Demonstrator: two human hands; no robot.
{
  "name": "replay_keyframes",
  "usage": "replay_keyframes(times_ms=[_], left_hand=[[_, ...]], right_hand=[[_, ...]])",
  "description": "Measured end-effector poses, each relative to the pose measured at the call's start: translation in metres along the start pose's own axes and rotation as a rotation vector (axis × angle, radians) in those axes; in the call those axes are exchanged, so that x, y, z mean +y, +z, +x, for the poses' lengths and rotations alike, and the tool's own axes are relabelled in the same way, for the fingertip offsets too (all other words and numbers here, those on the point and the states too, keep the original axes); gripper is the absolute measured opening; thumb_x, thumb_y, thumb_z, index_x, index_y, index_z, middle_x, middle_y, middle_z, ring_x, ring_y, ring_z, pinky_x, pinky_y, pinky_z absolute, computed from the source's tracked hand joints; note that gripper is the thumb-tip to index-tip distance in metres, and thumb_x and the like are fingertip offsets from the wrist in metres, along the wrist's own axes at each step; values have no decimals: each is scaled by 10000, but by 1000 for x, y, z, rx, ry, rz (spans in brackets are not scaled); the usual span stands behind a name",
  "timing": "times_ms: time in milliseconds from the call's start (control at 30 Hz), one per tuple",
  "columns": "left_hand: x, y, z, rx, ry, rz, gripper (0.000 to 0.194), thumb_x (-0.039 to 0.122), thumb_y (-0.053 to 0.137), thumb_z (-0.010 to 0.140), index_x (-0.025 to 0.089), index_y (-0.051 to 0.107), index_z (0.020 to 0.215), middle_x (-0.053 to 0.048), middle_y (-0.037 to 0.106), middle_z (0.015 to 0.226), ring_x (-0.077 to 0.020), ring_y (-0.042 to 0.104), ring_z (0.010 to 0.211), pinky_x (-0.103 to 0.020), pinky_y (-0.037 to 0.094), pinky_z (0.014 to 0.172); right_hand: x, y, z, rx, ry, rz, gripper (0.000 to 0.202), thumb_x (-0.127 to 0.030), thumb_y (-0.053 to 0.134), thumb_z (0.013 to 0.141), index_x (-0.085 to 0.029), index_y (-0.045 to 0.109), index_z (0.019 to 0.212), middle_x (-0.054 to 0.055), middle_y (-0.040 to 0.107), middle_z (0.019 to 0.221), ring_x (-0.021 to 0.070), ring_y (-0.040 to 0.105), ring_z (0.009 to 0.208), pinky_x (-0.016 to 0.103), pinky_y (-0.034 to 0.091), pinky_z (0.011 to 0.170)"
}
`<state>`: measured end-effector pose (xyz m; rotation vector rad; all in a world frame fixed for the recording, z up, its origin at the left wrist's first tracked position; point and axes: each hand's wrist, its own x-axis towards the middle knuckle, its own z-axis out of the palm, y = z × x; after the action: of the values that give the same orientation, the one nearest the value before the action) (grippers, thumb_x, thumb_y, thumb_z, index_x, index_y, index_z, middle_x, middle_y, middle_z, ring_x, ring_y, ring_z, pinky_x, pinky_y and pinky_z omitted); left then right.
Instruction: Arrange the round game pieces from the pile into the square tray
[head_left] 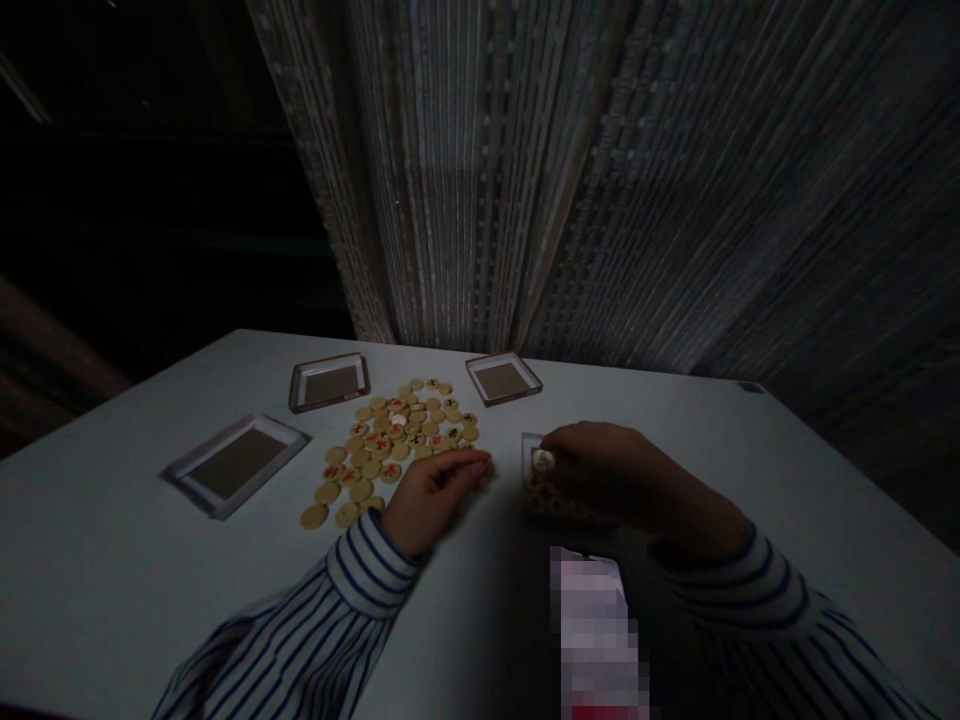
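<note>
Many round wooden Chinese chess pieces [371,467], some with red or black characters, lie in a loose pile left of centre. At the pile's right edge is my left hand [435,495], thumb and fingers pressed together; whether a piece is between them is hard to see. My right hand [600,470] reaches over a small box [529,445] and has a pale chess piece [543,460] at its fingertips. Rows of pieces show inside that box below the fingers, though the hand and its shadow hide most of it.
Three shallow, open trays or lids stand around the pile: one at left [236,465], another behind it [330,383], a third at the back [504,380]. A phone [600,630] lies near the white table's [750,480] front. Behind hangs a string curtain [450,180].
</note>
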<state>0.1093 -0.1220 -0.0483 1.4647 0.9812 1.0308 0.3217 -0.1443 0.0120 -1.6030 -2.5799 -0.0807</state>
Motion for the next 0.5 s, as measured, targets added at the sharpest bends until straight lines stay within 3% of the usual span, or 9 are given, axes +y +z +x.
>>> replay_keyframes(times_ms=[267, 500], left_hand=[[0, 16, -1, 8, 68, 208, 244, 319, 551, 747, 163, 669, 893, -64, 694, 897, -183, 622, 838, -301, 481, 781], [12, 40, 11, 8, 116, 412, 248, 280, 517, 771, 166, 642, 952, -58, 680, 867, -172, 609, 745, -292, 476, 690]], right_hand=[[2, -16, -7, -108, 57, 50, 207, -250, 484, 791, -184, 598, 950, 65, 654, 902, 172, 589, 790, 260, 398, 641], [12, -12, -11, -149, 53, -21, 191, -273, 493, 780, -194, 594, 923, 57, 655, 816, 171, 590, 690, 251, 352, 543]])
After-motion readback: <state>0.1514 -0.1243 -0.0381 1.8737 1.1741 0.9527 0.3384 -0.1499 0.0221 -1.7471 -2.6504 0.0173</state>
